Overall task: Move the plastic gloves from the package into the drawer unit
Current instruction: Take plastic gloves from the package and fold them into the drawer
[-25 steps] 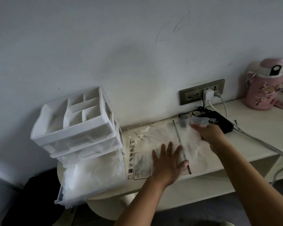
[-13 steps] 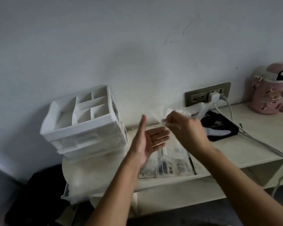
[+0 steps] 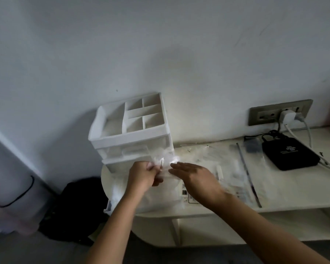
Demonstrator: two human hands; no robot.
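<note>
Status: transfer in progress, judged partly complete. A clump of plastic gloves [image 3: 165,161] is held just in front of the drawer unit [image 3: 130,139], above its pulled-out bottom drawer [image 3: 108,206].

Grip state:
- The left hand [image 3: 142,176] has its fingers curled round the clump, a closed grip.
- The right hand [image 3: 195,177] is flat with its fingers straight and their tips at the clump. It grips nothing.

Containers:
1. Bottom drawer: drawn out past the desk [image 3: 293,189] edge. It holds a pale translucent mass [image 3: 160,198], judged to be gloves already deposited (blur prevents a count).
2. Middle drawer [image 3: 133,149]: pushed in. Contents cannot be told through its cloudy front.
3. Top tray [image 3: 111,128]: divided compartments, no contents visible.
4. Package [image 3: 234,180]: clear film with a printed label, lying flat on the desk to the right of the unit. Whether gloves remain inside cannot be told.

Remaining, as judged: lower the held clump into the bottom drawer, check the package for any remainder, close the drawer
</note>
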